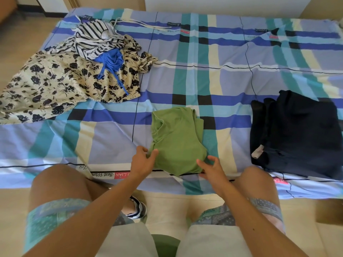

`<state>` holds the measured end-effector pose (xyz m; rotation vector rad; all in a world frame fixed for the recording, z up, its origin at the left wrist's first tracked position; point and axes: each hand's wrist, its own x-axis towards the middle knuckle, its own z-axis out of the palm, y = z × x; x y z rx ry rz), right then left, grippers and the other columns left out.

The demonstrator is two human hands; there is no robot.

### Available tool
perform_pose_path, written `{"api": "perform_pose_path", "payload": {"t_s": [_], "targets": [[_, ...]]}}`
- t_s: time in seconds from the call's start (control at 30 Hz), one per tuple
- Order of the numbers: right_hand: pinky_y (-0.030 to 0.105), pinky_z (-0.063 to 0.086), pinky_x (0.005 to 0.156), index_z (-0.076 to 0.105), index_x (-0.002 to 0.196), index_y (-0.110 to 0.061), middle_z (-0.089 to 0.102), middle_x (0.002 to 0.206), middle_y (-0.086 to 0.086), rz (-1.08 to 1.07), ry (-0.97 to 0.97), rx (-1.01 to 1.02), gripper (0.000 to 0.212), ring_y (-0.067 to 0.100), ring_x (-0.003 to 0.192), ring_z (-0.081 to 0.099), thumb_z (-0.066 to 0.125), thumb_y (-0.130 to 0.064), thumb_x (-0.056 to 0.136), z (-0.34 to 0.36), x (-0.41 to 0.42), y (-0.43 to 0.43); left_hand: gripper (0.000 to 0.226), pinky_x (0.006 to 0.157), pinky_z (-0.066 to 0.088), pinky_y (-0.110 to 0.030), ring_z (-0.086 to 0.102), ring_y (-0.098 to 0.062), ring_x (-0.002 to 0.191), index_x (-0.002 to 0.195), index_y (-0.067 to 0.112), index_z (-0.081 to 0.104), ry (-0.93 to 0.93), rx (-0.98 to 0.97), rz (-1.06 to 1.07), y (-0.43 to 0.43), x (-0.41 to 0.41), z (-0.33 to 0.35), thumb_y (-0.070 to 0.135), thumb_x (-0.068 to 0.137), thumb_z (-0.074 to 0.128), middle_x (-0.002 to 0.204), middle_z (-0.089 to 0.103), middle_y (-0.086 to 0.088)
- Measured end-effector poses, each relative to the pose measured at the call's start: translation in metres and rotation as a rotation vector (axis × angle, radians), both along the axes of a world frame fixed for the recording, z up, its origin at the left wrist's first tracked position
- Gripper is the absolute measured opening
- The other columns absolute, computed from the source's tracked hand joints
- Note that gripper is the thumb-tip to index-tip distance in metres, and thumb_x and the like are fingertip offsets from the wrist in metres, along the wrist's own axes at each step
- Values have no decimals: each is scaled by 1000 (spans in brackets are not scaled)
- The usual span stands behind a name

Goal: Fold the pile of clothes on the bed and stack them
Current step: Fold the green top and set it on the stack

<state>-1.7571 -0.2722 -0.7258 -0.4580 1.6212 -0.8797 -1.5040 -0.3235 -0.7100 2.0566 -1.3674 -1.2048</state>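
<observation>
The green shirt [178, 141], folded, lies at the bed's [232, 80] near edge, long axis running away from the person. Left hand [143, 162] and right hand [211, 169], both loosely open, flank its near corners; neither grips.

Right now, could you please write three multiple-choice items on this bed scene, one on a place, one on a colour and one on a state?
1. Where does the folded dark navy stack lie relative to the green shirt?
A. On its right
B. On its left
C. Underneath it

2. What colour is the small garment lying on the floral dress?
A. Red
B. Blue
C. Orange

3. What state is the striped top in?
A. Neatly folded
B. On a hanger
C. Crumpled, unfolded

Answers: 1 A, the stack lies to the right on the bed sheet. 2 B, it is bright blue with straps. 3 C, it lies bunched in the pile.
</observation>
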Motion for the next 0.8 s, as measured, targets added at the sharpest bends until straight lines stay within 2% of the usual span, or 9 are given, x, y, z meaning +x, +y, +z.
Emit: {"api": "perform_pose_path", "payload": {"t_s": [0.07, 0.13, 0.23, 0.3, 0.4, 0.47, 0.57, 0.67, 0.8], "targets": [[41, 55, 95, 44, 128, -12, 62, 116, 0, 0, 66, -12, 64, 21, 108, 64, 83, -29, 79, 0, 5, -8, 68, 76, 46, -31, 56, -23, 98, 132, 12, 38, 138, 96, 109, -9, -3, 2, 53, 87, 68, 115, 51, -5], [44, 53, 98, 48, 133, -9, 65, 122, 5, 35, 114, -10, 73, 22, 109, 64, 85, -36, 76, -2, 10, -16, 82, 85, 44, -34, 50, -24, 106, 140, 10, 35, 201, 174, 178, -18, -5, 2, 49, 82, 76, 119, 46, -4], [45, 54, 97, 51, 134, -12, 66, 122, 5, -20, 26, 34, 76, 24, 108, 65, 85, -41, 73, 1, 13, -29, 72, 91, 51, -37, 56, -25, 109, 129, 5, 47, 240, 264, 199, -30, -5, 3, 40, 78, 83, 125, 54, -7], [46, 54, 97, 56, 130, -9, 70, 118, 8, -81, -101, 78, 69, 26, 106, 67, 85, -38, 75, 3, 10, -38, 58, 77, 57, -37, 62, -25, 100, 118, 4, 52, 318, 347, 181, -36, -8, 6, 34, 78, 83, 121, 60, -12], [42, 57, 89, 59, 128, -8, 71, 117, 11, -96, -234, 130, 57, 28, 105, 68, 81, -28, 80, 13, 5, -48, 60, 65, 54, -33, 62, -26, 98, 130, 3, 49, 471, 449, 196, -42, -19, 17, 25, 83, 79, 123, 61, -13], [36, 58, 76, 60, 129, -11, 71, 117, 11, -79, -326, 125, 49, 27, 103, 69, 76, -22, 84, 23, 4, -51, 58, 70, 55, -35, 63, -28, 104, 134, 5, 50, 521, 422, 233, -45, -25, 21, 20, 84, 75, 124, 62, -14], [39, 57, 82, 59, 131, -12, 70, 121, 13, -61, -463, 73, 44, 29, 111, 66, 69, -15, 89, 39, -1, -57, 57, 83, 56, -41, 61, -32, 113, 137, 2, 48, 594, 358, 296, -47, -33, 32, 10, 85, 70, 129, 61, -16], [44, 56, 90, 60, 128, -12, 70, 122, 14, -48, -514, -20, 39, 31, 113, 66, 67, -13, 90, 66, -15, -76, 44, 65, 57, -36, 64, -28, 98, 131, 2, 53, 657, 314, 318, -59, -49, 58, 4, 88, 63, 122, 65, -17], [37, 58, 81, 59, 129, -4, 68, 121, 17, -75, -453, -178, 39, 27, 98, 69, 62, -13, 92, 129, -56, -117, 20, 57, 59, -31, 64, -21, 77, 113, 9, 59, 737, 286, 239, -101, -95, 123, 3, 94, 54, 97, 68, -12]]}}
